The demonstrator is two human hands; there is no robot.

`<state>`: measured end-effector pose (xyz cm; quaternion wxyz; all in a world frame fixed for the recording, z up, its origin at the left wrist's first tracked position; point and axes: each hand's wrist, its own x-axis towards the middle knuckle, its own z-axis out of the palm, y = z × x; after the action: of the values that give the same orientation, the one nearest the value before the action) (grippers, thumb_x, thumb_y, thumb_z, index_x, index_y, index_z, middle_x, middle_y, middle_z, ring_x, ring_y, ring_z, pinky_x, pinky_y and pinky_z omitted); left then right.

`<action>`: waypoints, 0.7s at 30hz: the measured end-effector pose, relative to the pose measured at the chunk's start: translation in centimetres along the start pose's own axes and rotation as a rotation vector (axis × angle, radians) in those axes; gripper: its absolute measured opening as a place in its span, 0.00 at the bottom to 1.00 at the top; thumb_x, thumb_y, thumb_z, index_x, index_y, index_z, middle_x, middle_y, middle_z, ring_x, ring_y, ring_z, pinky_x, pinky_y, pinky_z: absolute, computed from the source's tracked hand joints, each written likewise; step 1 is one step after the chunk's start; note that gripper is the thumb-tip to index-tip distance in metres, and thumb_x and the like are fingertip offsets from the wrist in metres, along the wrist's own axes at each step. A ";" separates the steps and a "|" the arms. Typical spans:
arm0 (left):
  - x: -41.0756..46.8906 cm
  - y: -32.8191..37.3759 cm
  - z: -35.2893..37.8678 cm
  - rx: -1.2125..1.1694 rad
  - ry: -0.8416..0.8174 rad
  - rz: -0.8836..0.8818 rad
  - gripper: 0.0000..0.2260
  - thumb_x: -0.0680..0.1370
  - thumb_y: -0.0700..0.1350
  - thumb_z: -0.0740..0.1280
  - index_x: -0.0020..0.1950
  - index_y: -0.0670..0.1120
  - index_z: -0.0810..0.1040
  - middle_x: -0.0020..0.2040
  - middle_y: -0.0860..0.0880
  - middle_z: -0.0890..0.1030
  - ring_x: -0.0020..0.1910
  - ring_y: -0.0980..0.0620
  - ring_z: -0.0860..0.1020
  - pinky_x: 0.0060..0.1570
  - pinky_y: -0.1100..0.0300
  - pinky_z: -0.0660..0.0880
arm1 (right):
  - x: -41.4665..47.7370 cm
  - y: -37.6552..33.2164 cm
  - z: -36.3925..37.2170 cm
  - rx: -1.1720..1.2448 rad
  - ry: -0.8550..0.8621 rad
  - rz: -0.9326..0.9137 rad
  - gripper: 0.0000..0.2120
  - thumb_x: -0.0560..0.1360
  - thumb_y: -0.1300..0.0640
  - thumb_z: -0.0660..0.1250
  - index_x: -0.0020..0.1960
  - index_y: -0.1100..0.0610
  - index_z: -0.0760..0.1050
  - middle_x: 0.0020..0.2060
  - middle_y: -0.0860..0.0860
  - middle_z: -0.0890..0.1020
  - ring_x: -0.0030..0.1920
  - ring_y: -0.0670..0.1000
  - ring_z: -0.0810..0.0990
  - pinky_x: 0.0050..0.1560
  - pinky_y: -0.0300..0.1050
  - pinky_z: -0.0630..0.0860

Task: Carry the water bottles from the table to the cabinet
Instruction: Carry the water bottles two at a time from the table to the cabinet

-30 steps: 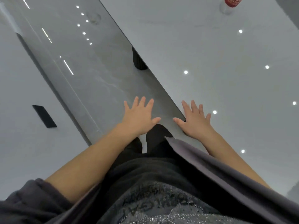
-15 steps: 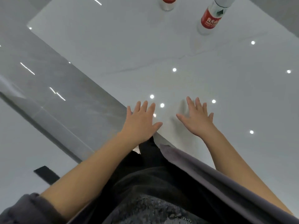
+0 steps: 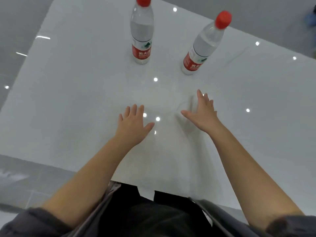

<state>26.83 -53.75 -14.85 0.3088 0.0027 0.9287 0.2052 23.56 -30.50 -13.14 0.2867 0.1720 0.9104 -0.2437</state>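
Head view now shows both water bottles whole, where a second ago only the bottom of one peeked in at the top of the picture. The left bottle (image 3: 142,31) and the right bottle (image 3: 203,45) stand upright on the white counter (image 3: 68,100), a little apart from each other, red caps on. The person has stepped closer, so both hands have come in over the counter and no longer hang at its edge above the grey floor (image 3: 17,31). The left grip (image 3: 132,124) is spread flat, fingers straight, holding nothing. The right grip (image 3: 202,113) is spread too, turned onto its side with the thumb out, and it looks blurry, so I think it is moving fast toward the right bottle. Neither grip touches a bottle yet; there is bare counter between them. So the carrying has not begun, I think, and the first pick-up comes next. One bottle for each hand looks easy from here. The cabinet is not in the picture, so I cannot tell where it is.
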 end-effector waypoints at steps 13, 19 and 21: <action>13.4 -2.6 -7.4 -0.537 0.268 0.186 0.48 0.68 0.50 0.77 0.79 0.46 0.51 0.77 0.49 0.61 0.75 0.50 0.61 0.73 0.50 0.63 | 8.5 -5.5 -0.4 0.907 0.495 -0.019 0.43 0.62 0.56 0.78 0.72 0.55 0.60 0.64 0.48 0.74 0.60 0.41 0.77 0.62 0.42 0.75; 15.7 -1.2 -8.6 -0.722 0.308 0.210 0.31 0.67 0.44 0.78 0.67 0.47 0.69 0.55 0.58 0.78 0.51 0.60 0.77 0.50 0.72 0.73 | 10.0 -5.7 -0.9 0.927 0.602 -0.024 0.26 0.66 0.59 0.79 0.59 0.53 0.71 0.52 0.48 0.82 0.52 0.46 0.82 0.57 0.46 0.79; 15.7 -1.4 -8.7 -0.695 0.311 0.208 0.26 0.67 0.45 0.78 0.62 0.47 0.73 0.50 0.59 0.78 0.46 0.61 0.77 0.44 0.76 0.72 | 9.7 -5.4 -0.6 0.929 0.599 -0.023 0.25 0.66 0.59 0.79 0.59 0.54 0.72 0.52 0.47 0.83 0.51 0.46 0.83 0.56 0.45 0.80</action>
<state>9.30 -56.22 -18.06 0.1247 -0.0390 0.8343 0.5356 13.34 -32.90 -16.69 -0.0935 0.3321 0.7508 -0.5632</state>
